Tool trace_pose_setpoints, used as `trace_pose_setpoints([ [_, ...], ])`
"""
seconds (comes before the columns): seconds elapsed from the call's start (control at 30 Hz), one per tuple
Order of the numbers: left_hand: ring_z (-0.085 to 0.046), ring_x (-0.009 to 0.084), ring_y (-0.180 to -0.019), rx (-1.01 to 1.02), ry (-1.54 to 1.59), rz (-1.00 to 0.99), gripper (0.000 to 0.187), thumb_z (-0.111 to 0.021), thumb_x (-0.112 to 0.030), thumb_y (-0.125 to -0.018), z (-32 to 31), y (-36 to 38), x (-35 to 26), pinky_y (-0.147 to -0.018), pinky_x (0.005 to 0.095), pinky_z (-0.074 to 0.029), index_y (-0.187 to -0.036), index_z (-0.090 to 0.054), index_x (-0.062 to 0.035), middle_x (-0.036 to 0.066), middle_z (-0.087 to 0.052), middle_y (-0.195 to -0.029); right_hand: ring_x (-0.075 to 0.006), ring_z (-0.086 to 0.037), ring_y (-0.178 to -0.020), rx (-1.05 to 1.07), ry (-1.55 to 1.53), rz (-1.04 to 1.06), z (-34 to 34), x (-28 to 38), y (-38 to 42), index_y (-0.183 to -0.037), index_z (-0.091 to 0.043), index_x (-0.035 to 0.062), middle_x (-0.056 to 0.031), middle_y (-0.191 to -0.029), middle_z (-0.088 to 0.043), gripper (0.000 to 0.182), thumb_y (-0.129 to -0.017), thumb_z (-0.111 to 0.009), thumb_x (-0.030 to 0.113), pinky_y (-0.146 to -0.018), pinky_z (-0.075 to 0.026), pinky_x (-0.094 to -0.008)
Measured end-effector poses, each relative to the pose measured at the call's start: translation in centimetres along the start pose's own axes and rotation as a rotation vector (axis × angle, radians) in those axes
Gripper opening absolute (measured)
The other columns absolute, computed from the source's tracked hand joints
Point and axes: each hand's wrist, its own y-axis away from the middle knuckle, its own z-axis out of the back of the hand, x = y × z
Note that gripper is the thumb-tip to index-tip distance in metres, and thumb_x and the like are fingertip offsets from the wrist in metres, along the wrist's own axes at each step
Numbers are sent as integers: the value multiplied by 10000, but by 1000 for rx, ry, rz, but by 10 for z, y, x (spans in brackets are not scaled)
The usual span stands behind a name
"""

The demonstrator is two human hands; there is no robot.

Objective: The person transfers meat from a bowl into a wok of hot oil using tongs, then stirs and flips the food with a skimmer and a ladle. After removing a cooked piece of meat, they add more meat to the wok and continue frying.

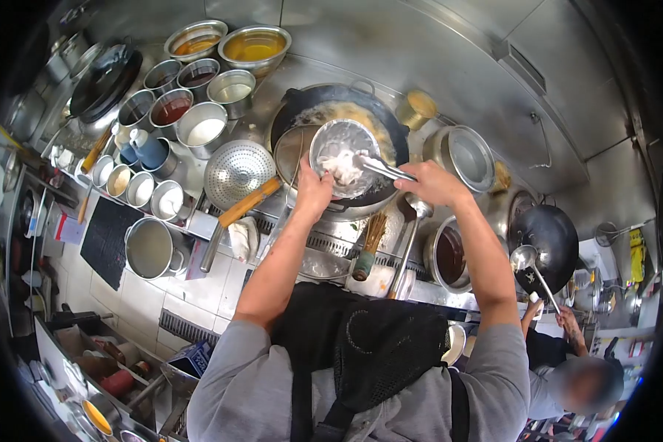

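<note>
My left hand (315,190) grips the rim of a metal bowl (324,136), tilted so its inside shows. Pale, whitish coated pieces of food (342,168) lie in the bowl. Metal tongs (381,168) are in my right hand (433,184), and their tips reach into the bowl at the food. Bowl and hands are above a large black wok (287,110) with bubbling oil (335,110). Part of a wire strainer (291,151) shows at the wok's left, behind the bowl. Whether the tongs pinch a piece is hard to make out.
Left of the wok are a perforated ladle (239,173) with a wooden handle and several sauce pots (202,131). A bamboo brush (370,247) and a long ladle (418,208) lie in front. At right, another person's hand (569,324) holds a ladle at a second wok (556,236).
</note>
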Motion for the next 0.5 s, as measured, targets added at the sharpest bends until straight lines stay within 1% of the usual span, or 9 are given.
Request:
trace_pose_setpoints([
  [0.07, -586, 391, -1121, 0, -20, 9, 649, -556, 23, -904, 1, 1, -1, -628, 362, -666, -1472, -250, -47, 265, -425, -1333, -384, -678, -882, 52, -16, -69, 4, 3, 1, -1223, -636, 14, -233, -935, -701, 503, -927, -619, 419, -817, -518, -450],
  [0.13, -583, 388, -1128, -16, -36, 13, 657, -555, 36, -901, 4, 5, -11, -624, 350, -666, -1474, -247, -50, 266, -421, -1338, -397, -669, -913, 108, 65, -247, 16, 13, 1, -1202, -640, 15, -239, -967, -695, 504, -911, -634, 426, -826, -514, -467],
  [0.17, -565, 404, -1147, -31, -144, -22, 669, -566, 25, -893, 7, 7, -16, -708, 385, -650, -1476, -244, -41, 276, -416, -1347, -407, -663, -907, -3, 117, -184, 12, 8, 5, -1172, -648, 27, -233, -951, -696, 493, -887, -659, 429, -814, -512, -480],
  [0.2, -547, 420, -1165, -46, -251, -56, 682, -577, 13, -884, 9, 9, -21, -791, 420, -635, -1477, -242, -33, 285, -412, -1355, -407, -663, -907, 1, 118, -178, 15, 13, 5, -1172, -648, 27, -233, -951, -696, 493, -887, -659, 429, -814, -512, -480],
  [0.23, -547, 420, -1165, -52, -250, -52, 682, -577, 13, -884, 11, 8, -15, -791, 420, -635, -1477, -242, -33, 285, -412, -1355, -401, -668, -921, 25, 156, -151, 22, 20, 5, -1191, -638, 40, -222, -953, -702, 493, -891, -651, 431, -837, -513, -489],
  [0.3, -492, 474, -1199, -93, -477, -214, 708, -593, -20, -865, 14, 2, -1, -1001, 479, -483, -1478, -237, -12, 326, -399, -1360, -396, -673, -934, 51, 194, -123, 17, 27, -2, -1211, -629, 53, -210, -955, -708, 494, -895, -643, 432, -859, -514, -497],
  [0.33, -492, 474, -1199, -95, -477, -213, 708, -593, -20, -865, 14, 4, -6, -1001, 479, -483, -1478, -237, -12, 326, -399, -1360, -395, -673, -928, 56, 255, -59, 4, 27, -10, -1176, -642, 54, -208, -943, -707, 453, -896, -647, 409, -842, -519, -497],
  [0.4, -437, 512, -1226, -69, -472, -210, 722, -595, -44, -851, 13, 11, -14, -1084, 487, -349, -1475, -236, 7, 362, -395, -1345, -393, -674, -921, 62, 314, 2, -5, 27, -13, -1140, -655, 55, -205, -932, -707, 412, -896, -651, 386, -826, -523, -496],
  [0.5, -435, 512, -1229, -76, -483, -238, 706, -580, -37, -862, 21, 2, 1, -1068, 490, -380, -1474, -232, 4, 375, -389, -1343, -393, -670, -909, 36, 283, -17, -2, 27, -21, -1071, -697, 97, -197, -932, -706, 296, -911, -637, 338, -792, -528, -496],
])
